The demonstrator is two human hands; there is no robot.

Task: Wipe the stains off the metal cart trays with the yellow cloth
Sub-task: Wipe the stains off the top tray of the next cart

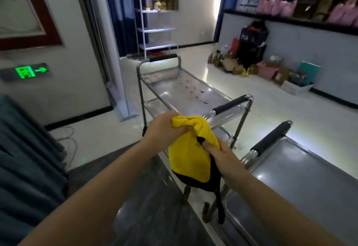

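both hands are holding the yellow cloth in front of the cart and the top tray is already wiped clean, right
Not quite. Both the left hand and the right hand do hold the yellow cloth in front of the cart, but the top tray is not clean: the head view shows dark stains scattered across it.

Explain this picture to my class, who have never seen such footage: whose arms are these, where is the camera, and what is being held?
There is no machine here. A person wears one wide-angle camera on the head, looking forward and down, so the arms are the wearer's own. The left hand grips the bunched top of a yellow cloth with a black edge; the right hand pinches it lower down. Ahead stands a metal cart with black handles; dark stains speckle its top tray. The cloth is not touching that tray. A second metal tray lies at right.
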